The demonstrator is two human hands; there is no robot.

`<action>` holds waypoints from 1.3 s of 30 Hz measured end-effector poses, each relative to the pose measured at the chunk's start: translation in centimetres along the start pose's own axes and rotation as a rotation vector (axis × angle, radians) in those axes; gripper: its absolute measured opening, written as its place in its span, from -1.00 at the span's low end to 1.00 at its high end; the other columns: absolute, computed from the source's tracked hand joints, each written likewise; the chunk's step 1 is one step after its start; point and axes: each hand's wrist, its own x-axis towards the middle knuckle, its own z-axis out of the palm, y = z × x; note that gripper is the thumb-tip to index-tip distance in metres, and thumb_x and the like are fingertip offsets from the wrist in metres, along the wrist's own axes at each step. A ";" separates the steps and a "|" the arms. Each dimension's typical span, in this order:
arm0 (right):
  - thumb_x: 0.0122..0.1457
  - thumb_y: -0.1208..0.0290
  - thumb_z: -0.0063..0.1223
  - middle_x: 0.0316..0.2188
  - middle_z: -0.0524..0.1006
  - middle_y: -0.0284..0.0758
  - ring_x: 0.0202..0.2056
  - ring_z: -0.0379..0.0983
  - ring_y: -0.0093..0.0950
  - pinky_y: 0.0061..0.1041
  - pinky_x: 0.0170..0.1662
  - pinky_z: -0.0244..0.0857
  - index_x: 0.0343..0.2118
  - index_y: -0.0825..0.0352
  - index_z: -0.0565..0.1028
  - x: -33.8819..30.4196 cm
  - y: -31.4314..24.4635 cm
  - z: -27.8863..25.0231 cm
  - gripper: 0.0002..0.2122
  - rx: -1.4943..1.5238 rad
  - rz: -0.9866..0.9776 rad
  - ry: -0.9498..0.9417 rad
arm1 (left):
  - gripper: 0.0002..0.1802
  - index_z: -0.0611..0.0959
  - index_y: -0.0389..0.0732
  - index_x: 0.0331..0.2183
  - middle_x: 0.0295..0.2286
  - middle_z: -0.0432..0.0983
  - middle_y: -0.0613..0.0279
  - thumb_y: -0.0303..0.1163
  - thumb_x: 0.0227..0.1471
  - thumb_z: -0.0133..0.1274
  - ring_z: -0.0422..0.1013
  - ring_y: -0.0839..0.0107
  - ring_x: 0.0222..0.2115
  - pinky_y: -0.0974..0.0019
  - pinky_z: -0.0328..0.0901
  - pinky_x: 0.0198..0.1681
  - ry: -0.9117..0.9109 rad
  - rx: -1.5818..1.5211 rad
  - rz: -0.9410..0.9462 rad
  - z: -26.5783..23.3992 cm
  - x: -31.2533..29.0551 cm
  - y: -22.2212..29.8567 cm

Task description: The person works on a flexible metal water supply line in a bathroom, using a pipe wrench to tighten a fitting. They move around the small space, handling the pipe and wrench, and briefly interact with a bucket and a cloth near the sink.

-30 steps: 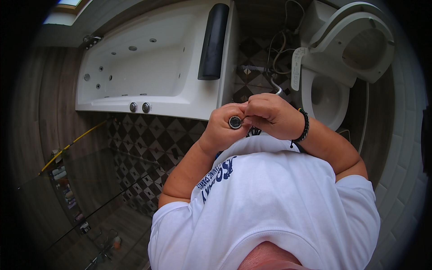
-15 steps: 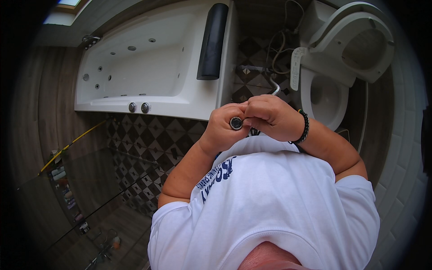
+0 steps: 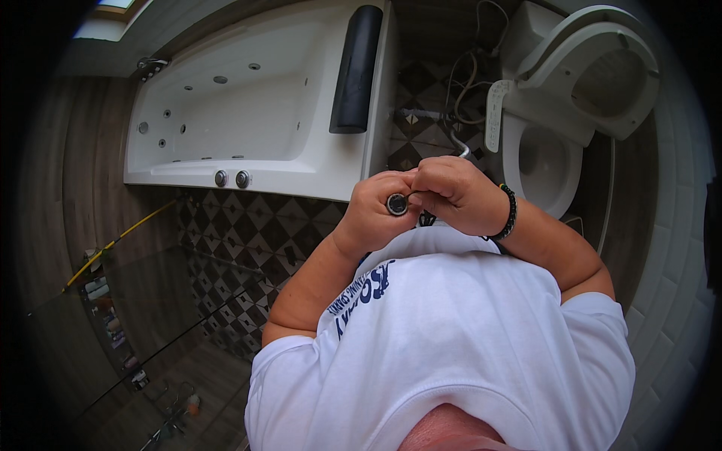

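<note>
In front of my chest, my left hand (image 3: 374, 214) is wrapped round a dark cylinder (image 3: 397, 204), whose round, pale-rimmed end faces up. Its remaining length is hidden in the fist. My right hand (image 3: 464, 197), with a beaded bracelet at the wrist, presses against the left fingers. Its thumb and forefinger are pinched together beside the cylinder's end, on a small dark bit too hidden to name. Just past the right knuckles a shiny metal hose (image 3: 460, 144) shows; whether it joins the held cylinder cannot be seen.
A white bathtub (image 3: 331, 161) lies ahead left, with a black cushion (image 3: 356, 69) on its edge. The toilet (image 3: 579, 124) stands at right with its lid up, cables and hose (image 3: 471, 105) beside it. A yellow pole (image 3: 120, 239) leans at left above patterned floor tiles (image 3: 256, 225).
Both hands stay together in nearly the same place. The cylinder's end has shifted very slightly right, and the right fingers have moved a little against it.
</note>
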 end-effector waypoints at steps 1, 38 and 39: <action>-0.12 0.57 0.03 -0.65 0.35 -0.31 -0.55 0.30 -0.35 -0.46 -0.49 0.17 -0.58 0.34 0.36 0.0 0.0 0.0 -0.92 0.007 0.011 -0.004 | -0.90 0.49 -0.30 -0.63 -0.56 0.45 0.17 -0.56 -0.40 0.06 0.37 0.32 -0.50 0.37 0.25 -0.41 -0.003 -0.003 0.012 0.0 0.1 0.0; -0.05 0.52 -0.01 -0.65 0.35 -0.29 -0.58 0.30 -0.44 -0.51 -0.51 0.18 -0.54 0.39 0.38 0.0 -0.1 0.3 -0.93 0.114 0.154 0.096 | -0.84 0.52 -0.34 -0.52 -0.46 0.44 0.14 -0.59 -0.35 0.03 0.36 0.39 -0.43 0.41 0.22 -0.33 -0.015 0.040 -0.009 -0.2 0.2 -0.2; -0.04 0.52 -0.02 -0.65 0.36 -0.29 -0.58 0.31 -0.47 -0.53 -0.51 0.19 -0.53 0.40 0.38 0.0 -0.6 0.3 -0.93 0.150 0.245 0.155 | -0.84 0.52 -0.34 -0.51 -0.44 0.44 0.13 -0.58 -0.34 0.04 0.36 0.39 -0.42 0.41 0.22 -0.32 0.011 0.058 0.011 0.1 0.1 -0.1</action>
